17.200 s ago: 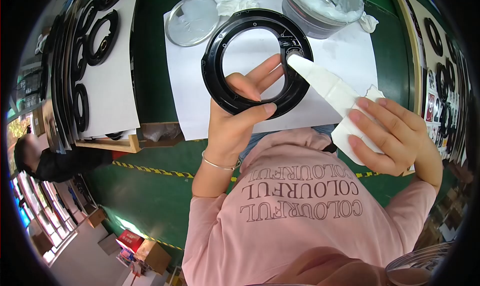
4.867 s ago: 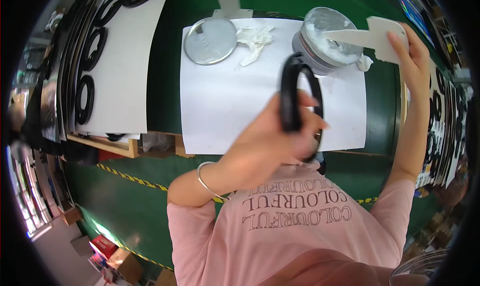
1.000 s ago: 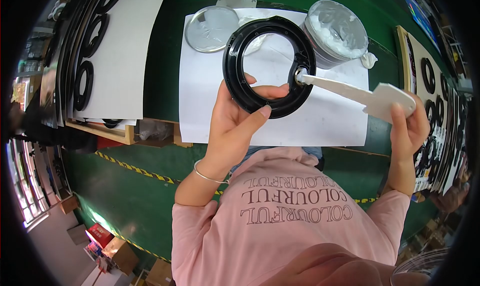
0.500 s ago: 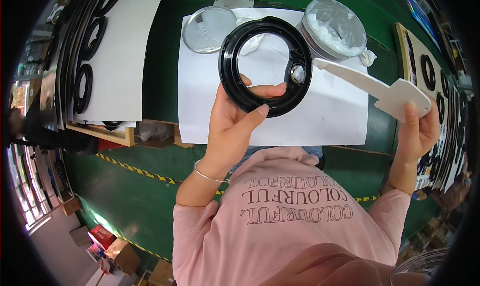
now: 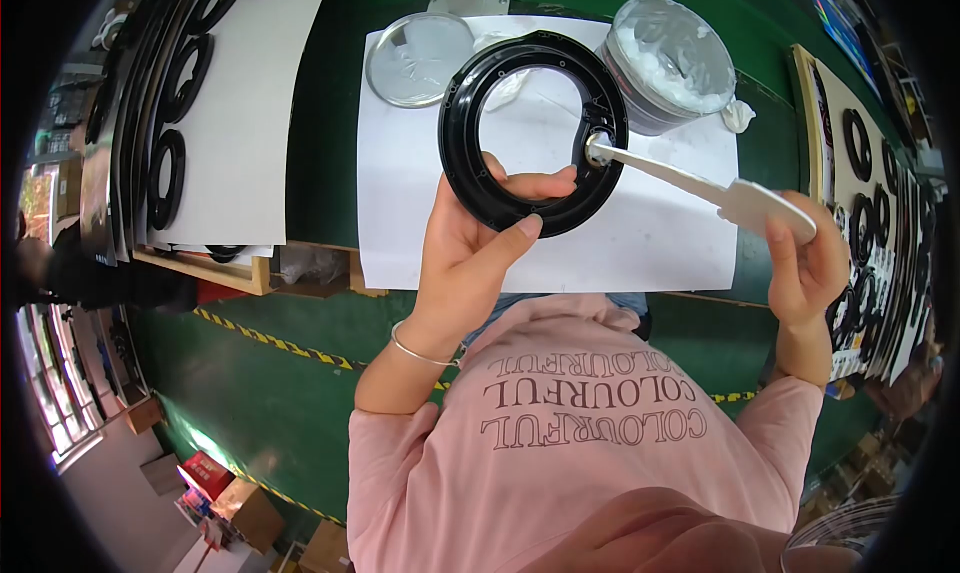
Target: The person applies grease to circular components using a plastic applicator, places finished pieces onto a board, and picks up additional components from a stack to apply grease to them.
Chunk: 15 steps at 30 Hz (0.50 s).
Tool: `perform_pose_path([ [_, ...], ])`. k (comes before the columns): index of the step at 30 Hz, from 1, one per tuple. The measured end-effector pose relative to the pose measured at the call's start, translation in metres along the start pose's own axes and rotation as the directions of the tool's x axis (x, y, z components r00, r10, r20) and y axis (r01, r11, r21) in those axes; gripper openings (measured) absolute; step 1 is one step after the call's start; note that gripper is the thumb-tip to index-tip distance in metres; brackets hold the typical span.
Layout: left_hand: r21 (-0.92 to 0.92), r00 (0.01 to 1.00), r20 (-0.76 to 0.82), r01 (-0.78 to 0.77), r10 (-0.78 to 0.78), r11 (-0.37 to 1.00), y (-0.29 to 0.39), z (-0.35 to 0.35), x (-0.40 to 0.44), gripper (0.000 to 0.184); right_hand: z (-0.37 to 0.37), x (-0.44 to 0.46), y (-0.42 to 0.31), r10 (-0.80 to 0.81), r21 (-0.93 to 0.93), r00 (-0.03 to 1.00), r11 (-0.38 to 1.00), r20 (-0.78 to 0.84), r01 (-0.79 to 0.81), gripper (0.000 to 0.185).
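Note:
A black plastic ring (image 5: 467, 178) is tilted up in my left hand (image 5: 480, 243), whose thumb and fingers close around its lower edge. On the ring's right side sits a small round metal-rimmed hole (image 5: 597, 145) with white grease in it. My right hand (image 5: 808, 263) pinches the wide end of a white flat spatula (image 5: 690, 181). The spatula's narrow tip touches the greased hole. Behind the ring, to the right, stands a clear tub (image 5: 670, 58) of white grease.
Under the work lies a white sheet (image 5: 660, 248) on the green table. A round clear lid (image 5: 420, 61) rests at back left, and a crumpled white wad (image 5: 738, 116) by the tub. Boards with black rings stack at left (image 5: 250, 103) and right (image 5: 840, 103).
My right hand has moved left with the spatula, bringing its tip from beside the ring onto the greased hole. The left hand and the ring have barely shifted.

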<state>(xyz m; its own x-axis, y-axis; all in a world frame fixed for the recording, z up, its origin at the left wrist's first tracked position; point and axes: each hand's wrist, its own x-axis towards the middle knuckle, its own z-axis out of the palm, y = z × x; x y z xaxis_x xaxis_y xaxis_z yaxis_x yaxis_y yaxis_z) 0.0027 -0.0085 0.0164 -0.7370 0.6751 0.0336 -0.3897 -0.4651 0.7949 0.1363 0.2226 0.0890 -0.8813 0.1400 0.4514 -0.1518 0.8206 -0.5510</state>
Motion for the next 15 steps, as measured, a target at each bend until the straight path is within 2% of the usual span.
perform_pose_path([
  [2,-0.007,1.0,-0.02,0.015,-0.015,1.0,0.0,0.0,0.0,0.033,-0.002,0.003,-0.002,-0.047,-0.029,0.999,0.998,0.027,0.048,0.015],
  [4,-0.031,0.999,-0.039,0.029,-0.03,0.999,-0.001,0.0,0.001,0.034,-0.004,0.012,-0.007,-0.321,-0.022,0.937,0.945,0.136,0.327,0.017],
  [5,-0.055,0.997,-0.057,0.044,-0.047,0.998,-0.001,0.001,0.001,0.034,-0.006,0.013,-0.011,-0.32,-0.024,0.938,0.945,0.136,0.326,0.017],
  [7,-0.106,0.995,-0.062,0.07,-0.076,0.992,0.001,0.0,0.002,0.034,-0.011,0.014,-0.018,-0.407,-0.124,0.886,0.89,0.224,0.44,0.02],
  [8,-0.155,0.993,-0.065,0.092,-0.103,0.984,0.002,0.0,0.002,0.035,-0.011,0.013,-0.017,-0.405,-0.128,0.887,0.889,0.223,0.439,0.02],
  [10,-0.177,0.992,-0.053,0.1,-0.111,0.979,0.001,-0.002,0.003,0.035,-0.014,0.012,-0.011,-0.295,-0.307,0.95,0.899,0.105,0.313,0.022],
  [11,-0.199,0.992,-0.045,0.11,-0.121,0.974,0.0,-0.003,0.003,0.036,-0.012,0.014,0.001,-0.332,-0.29,0.943,0.901,0.014,0.321,0.025],
  [13,-0.216,0.99,-0.058,0.115,-0.13,0.97,0.0,-0.005,0.001,0.037,-0.011,0.016,0.018,-0.364,-0.441,0.932,0.836,0.002,0.327,0.026],
  [15,-0.232,0.987,-0.072,0.121,-0.141,0.965,-0.001,-0.01,-0.002,0.038,-0.003,0.003,0.044,-0.38,-0.505,0.925,0.797,0.006,0.331,0.027],
])
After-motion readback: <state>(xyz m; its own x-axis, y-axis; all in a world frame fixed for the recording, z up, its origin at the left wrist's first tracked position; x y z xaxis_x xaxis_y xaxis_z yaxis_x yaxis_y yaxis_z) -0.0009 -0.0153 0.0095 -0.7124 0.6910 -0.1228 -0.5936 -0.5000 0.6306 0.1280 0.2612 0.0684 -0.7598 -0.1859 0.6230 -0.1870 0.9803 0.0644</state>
